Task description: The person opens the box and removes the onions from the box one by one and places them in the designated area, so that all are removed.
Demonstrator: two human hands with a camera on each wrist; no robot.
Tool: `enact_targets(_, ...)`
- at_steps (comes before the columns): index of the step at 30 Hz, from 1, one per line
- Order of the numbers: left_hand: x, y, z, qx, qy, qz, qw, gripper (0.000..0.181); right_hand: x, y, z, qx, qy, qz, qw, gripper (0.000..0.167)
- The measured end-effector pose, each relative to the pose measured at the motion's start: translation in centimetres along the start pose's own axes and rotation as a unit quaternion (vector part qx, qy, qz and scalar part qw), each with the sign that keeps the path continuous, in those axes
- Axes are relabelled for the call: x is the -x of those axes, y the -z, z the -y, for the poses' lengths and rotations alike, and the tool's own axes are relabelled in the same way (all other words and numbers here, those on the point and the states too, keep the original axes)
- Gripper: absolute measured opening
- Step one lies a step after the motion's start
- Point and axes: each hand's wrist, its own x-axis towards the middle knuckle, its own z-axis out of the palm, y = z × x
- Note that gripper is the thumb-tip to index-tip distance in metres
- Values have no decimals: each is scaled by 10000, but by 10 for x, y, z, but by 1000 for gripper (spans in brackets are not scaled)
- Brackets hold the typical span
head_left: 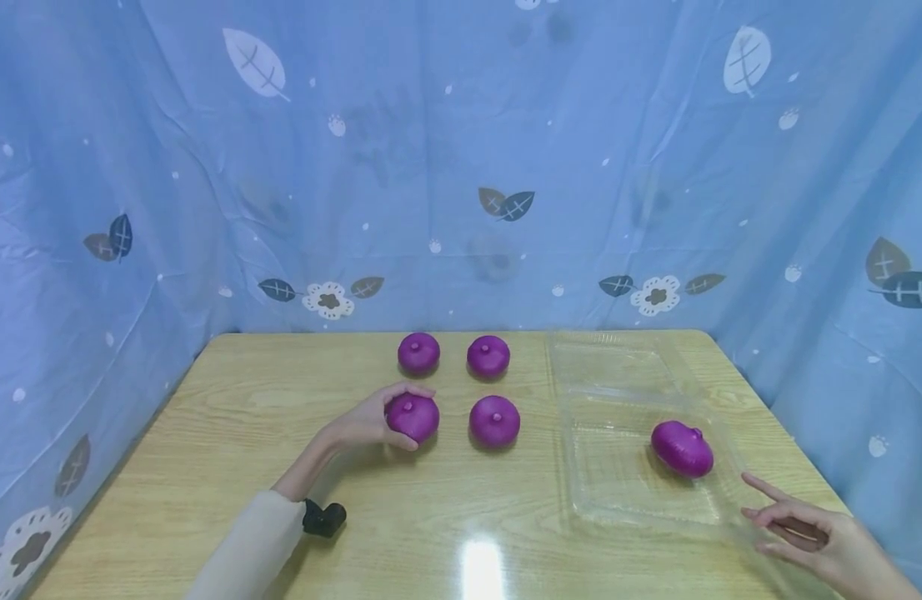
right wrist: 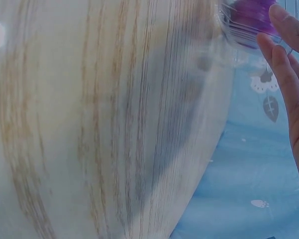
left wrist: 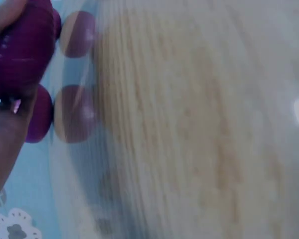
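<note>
My left hand (head_left: 367, 419) curls its thumb and fingers around a purple onion (head_left: 413, 419) at the front left of a small group. In the left wrist view the held onion (left wrist: 22, 47) fills the upper left corner. Three other onions lie close by: one behind it (head_left: 419, 353), one to its right (head_left: 495, 421) and one at the back right (head_left: 488, 357). A tilted onion (head_left: 682, 449) rests inside a clear plastic box (head_left: 603, 487). Beside that box's right edge, my right hand (head_left: 809, 529) has loosely bent fingers and holds nothing; whether it touches the rim I cannot tell.
The clear lid or second half (head_left: 611, 364) of the box lies open at the back. All stands on a wood-grain table (head_left: 251, 400). A blue curtain (head_left: 431, 150) with leaves and flowers hangs behind and at both sides. A black strap piece (head_left: 324, 518) sits at the left wrist.
</note>
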Motion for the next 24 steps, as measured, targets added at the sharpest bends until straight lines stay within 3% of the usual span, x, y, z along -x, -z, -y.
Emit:
enact_targets(3, -4, 1, 2, -247, 79, -80, 9996, 74, 1, 1, -1, -198, -22, 93, 9998, 42)
enact_targets(8, -12, 1, 4, -521, 108, -118, 9985, 80, 2, 1, 1, -9, -183, 148, 9997, 40)
enact_targets(14, -15, 0, 6, -711, 163, -102, 9973, 80, 3, 1, 1, 134, 10, 156, 9998, 44)
enact_targets(24, -15, -7, 5, -1386, -412, 119, 9894, 85, 3, 0, 1, 197, 5, 87, 9998, 42)
